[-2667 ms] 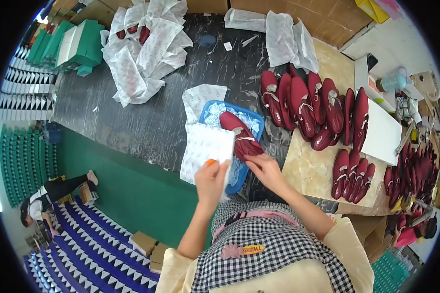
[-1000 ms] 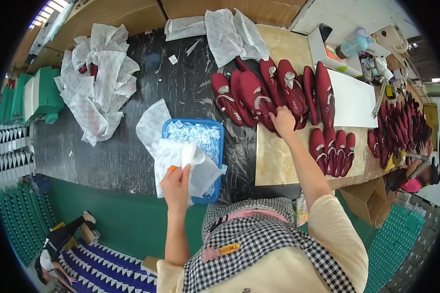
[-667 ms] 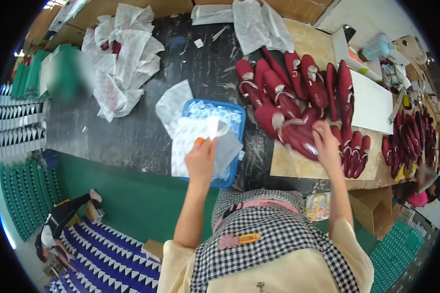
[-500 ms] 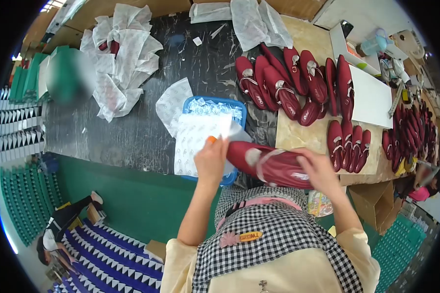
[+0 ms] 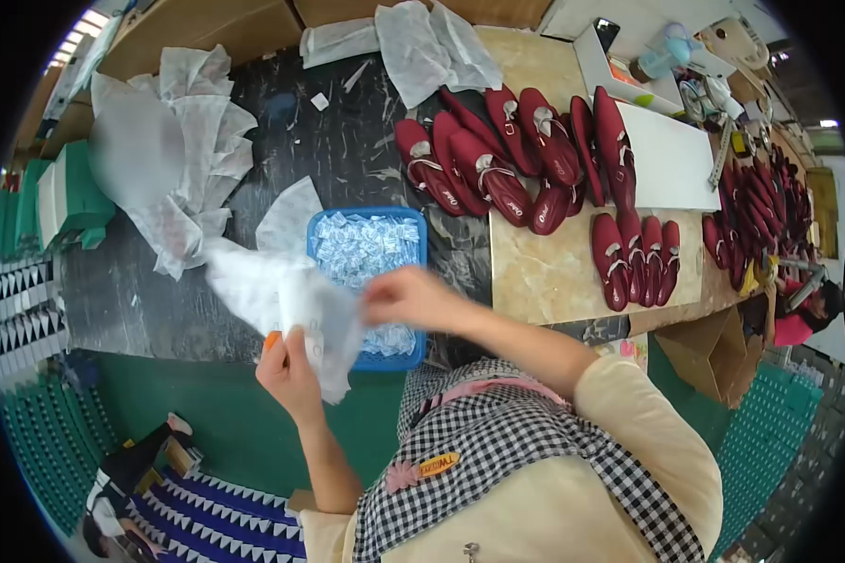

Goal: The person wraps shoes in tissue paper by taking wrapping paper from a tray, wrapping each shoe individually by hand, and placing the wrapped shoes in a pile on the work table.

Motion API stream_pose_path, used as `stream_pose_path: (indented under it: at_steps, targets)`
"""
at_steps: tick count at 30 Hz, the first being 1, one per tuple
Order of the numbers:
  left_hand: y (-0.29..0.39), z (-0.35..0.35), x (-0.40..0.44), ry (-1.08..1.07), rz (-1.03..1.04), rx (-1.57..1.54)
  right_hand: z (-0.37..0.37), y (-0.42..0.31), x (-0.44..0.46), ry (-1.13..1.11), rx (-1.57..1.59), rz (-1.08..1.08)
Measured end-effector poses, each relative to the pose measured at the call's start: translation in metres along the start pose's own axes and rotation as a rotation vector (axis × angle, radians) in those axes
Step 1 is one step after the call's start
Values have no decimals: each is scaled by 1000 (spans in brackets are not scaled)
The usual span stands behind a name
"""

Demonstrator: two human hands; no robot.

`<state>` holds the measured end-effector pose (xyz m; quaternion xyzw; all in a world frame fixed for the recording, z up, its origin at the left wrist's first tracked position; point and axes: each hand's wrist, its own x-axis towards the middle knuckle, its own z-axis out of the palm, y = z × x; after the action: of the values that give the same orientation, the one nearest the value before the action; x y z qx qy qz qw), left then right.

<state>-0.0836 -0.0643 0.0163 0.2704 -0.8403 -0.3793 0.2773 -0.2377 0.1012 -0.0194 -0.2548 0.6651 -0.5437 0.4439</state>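
Observation:
My left hand is closed on the lower edge of a white printed wrapping paper, which is lifted off the table and smeared by motion. An orange cover sits on one of its fingertips. At the paper's right edge is my right hand, its fingers drawn together on the paper and partly blurred. Whether the paper has a shoe inside cannot be seen. Below my right hand stands a blue basket full of small clear-and-blue packets. Another printed sheet lies behind the paper.
Dark red shoes stand in groups at the right, beside a white board. Crumpled white paper and green boxes are at the left. An open carton stands right of me. Other people are bent over at both sides.
The red shoe that my right hand held is out of sight. My left hand has moved left and down with the paper, uncovering the basket. My right hand has moved left to the paper.

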Motion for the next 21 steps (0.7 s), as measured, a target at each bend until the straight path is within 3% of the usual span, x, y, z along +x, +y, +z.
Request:
stream_pose_path:
  at_steps: [1, 2, 3, 5, 8, 10, 11, 13, 16, 19, 21]
  targets:
    - [-9, 2, 0, -48, -27, 4, -33, 31, -22, 168, -65, 119]
    - [-15, 5, 1, -88, -55, 7, -64, 56, -50, 386, 122, 238]
    - [-17, 9, 1, -124, -85, 12, -106, 156, -77, 609, 251, -13]
    - [-13, 19, -1, -245, -28, 64, -148, 208, -110, 1294, 515, 313]
    - [-5, 45, -3, -320, -37, 94, -186, 247, -88, 1012, 1197, 242]
    - [-11, 58, -5, -333, 11, 230, -189, 287, -83, 942, 1002, -10]
    - [-13, 65, -5, -319, 11, 237, -175, 249, -94, 1011, 1046, 17]
    - [-15, 77, -9, -347, 18, 291, -136, 148, -146, 934, 984, 249]
    - [-17, 89, -9, -345, 120, 425, -102, 51, -205, 758, 628, 572]
    - [-10, 88, -17, -383, 144, 423, -87, -6, -207, 348, 115, 448]
    - [18, 76, -40, -419, 386, 527, -65, -18, -175, 248, -65, 312]
